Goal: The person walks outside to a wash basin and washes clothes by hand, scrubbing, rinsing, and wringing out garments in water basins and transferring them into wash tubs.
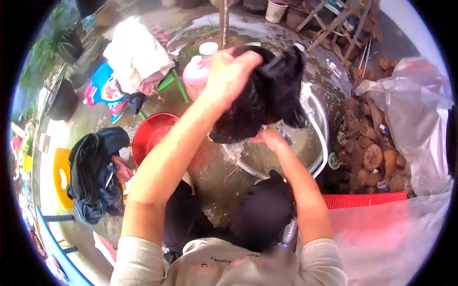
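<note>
A wet black garment (267, 90) hangs bunched in front of me. My left hand (234, 71) is closed on its upper left part and holds it up. Below the cloth is my right hand (271, 138), close to the garment's lower edge; its fingers are smeared and partly hidden, so I cannot tell if they grip anything. Under both hands stands a round metal basin (253, 173) with cloudy water in it. A pale hose-like loop (320, 128) curves along its right side. The garment covers the basin's far left part.
Left of the basin are a red tub (142, 138), a pink bottle (194, 78) and a blue detergent bag (106, 90). White clothes (136, 52) lie on a green stool (178, 86); dark clothes (93, 167) cover a yellow seat (61, 177). Coconut shells (372, 157) and a red crate (369, 199) are right.
</note>
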Demonstrator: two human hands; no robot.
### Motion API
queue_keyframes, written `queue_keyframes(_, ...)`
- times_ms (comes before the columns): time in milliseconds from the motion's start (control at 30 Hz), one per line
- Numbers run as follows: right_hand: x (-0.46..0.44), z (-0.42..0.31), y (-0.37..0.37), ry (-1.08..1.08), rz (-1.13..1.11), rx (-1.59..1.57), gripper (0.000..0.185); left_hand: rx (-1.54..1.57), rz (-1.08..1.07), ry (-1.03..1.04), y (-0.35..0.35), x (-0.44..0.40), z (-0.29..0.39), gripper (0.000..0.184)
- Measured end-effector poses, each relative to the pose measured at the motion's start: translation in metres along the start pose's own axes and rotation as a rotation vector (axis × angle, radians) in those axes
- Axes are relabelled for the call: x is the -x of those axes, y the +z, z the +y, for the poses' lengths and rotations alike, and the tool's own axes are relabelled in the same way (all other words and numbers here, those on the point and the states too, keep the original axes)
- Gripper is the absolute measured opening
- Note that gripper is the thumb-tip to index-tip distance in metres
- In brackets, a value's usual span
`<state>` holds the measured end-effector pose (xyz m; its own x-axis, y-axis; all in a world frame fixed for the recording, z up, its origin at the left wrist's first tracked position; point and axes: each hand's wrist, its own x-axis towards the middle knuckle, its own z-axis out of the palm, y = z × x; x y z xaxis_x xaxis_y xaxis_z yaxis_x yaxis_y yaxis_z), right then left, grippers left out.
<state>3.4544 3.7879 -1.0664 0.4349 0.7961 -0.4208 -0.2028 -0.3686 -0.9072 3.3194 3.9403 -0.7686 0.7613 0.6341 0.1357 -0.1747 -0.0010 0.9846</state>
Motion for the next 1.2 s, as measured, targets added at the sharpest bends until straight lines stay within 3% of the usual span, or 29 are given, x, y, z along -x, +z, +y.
queue_keyframes(33, 0.012, -0.029, 0.006, -0.007, 0.075, -0.34, 0.052, -0.002, 0.01, 0.004, -0.022, -0.001, -0.005, 0.029)
queue_keyframes(67, 0.007, -0.044, 0.0, -0.011, 0.044, -0.486, 0.049, -0.004, 0.021, 0.009, -0.045, -0.001, -0.01, 0.029)
queue_keyframes(100, 0.019, -0.072, 0.004, -0.095, 0.034, -0.498, 0.048, -0.068, 0.098, 0.081, -0.07, -0.003, -0.03, 0.027)
queue_keyframes(133, 0.037, -0.106, 0.013, -0.177, 0.02, -0.515, 0.048, 0.279, 0.037, 0.061, -0.08, 0.017, -0.029, 0.023)
queue_keyframes(200, 0.041, -0.146, 0.027, -0.128, 0.174, -0.374, 0.048, -0.086, 0.289, 0.169, -0.108, 0.019, -0.072, 0.02)
queue_keyframes(267, 0.042, -0.173, 0.064, -0.161, 0.141, -0.149, 0.05, 0.07, 0.396, 0.0, -0.116, 0.031, -0.091, 0.02)
queue_keyframes(333, 0.031, -0.174, 0.101, -0.1, 0.177, -0.054, 0.054, 0.249, 0.356, -0.11, -0.131, 0.042, -0.072, 0.024)
queue_keyframes(400, 0.013, -0.167, 0.129, -0.03, 0.21, -0.183, 0.055, 0.371, 0.404, -0.094, -0.151, 0.04, -0.059, 0.029)
queue_keyframes(467, 0.001, -0.175, 0.155, -0.026, 0.135, -0.337, 0.052, 0.338, 0.433, 0.049, -0.173, 0.042, -0.042, 0.037)
queue_keyframes(533, 0.004, -0.203, 0.188, -0.142, -0.026, -0.441, 0.05, 0.584, 0.37, -0.002, -0.204, 0.035, -0.04, 0.033)
queue_keyframes(633, 0.017, -0.238, 0.236, -0.33, -0.106, -0.506, 0.044, 0.669, 0.413, 0.123, -0.224, 0.052, -0.005, 0.027)
queue_keyframes(733, 0.012, -0.257, 0.267, -0.285, -0.081, -0.571, 0.04, 0.65, 0.421, 0.255, -0.238, 0.069, 0.023, 0.021)
queue_keyframes(833, -0.002, -0.26, 0.292, -0.309, -0.298, -0.718, 0.03, 0.585, 0.494, 0.346, -0.256, 0.074, 0.029, 0.02)
queue_keyframes(867, -0.015, -0.253, 0.299, -0.313, -0.322, -0.692, 0.046, 0.523, 0.502, 0.388, -0.264, 0.074, 0.027, 0.019)
queue_keyframes(933, -0.029, -0.241, 0.304, -0.33, -0.34, -0.503, 0.054, 0.375, 0.626, 0.356, -0.267, 0.076, 0.019, 0.026)
queue_keyframes(967, -0.034, -0.232, 0.301, -0.303, -0.365, -0.439, 0.067, 0.346, 0.655, 0.318, -0.274, 0.074, 0.004, 0.026)
queue_keyframes(1000, -0.038, -0.22, 0.295, -0.33, -0.349, -0.303, 0.052, 0.317, 0.683, 0.284, -0.284, 0.071, -0.013, 0.025)
queue_keyframes(1067, -0.056, -0.195, 0.275, -0.369, -0.38, 0.204, 0.06, 0.177, 0.716, 0.134, -0.306, 0.071, -0.044, 0.023)
queue_keyframes(1133, -0.1, -0.14, 0.25, -0.756, -0.322, 0.52, 0.069, -0.045, 0.82, 0.002, -0.336, 0.069, -0.088, 0.026)
queue_keyframes(1200, -0.085, -0.133, 0.219, -0.318, -0.236, 0.646, 0.066, -0.154, 0.857, -0.198, -0.372, 0.072, -0.134, 0.034)
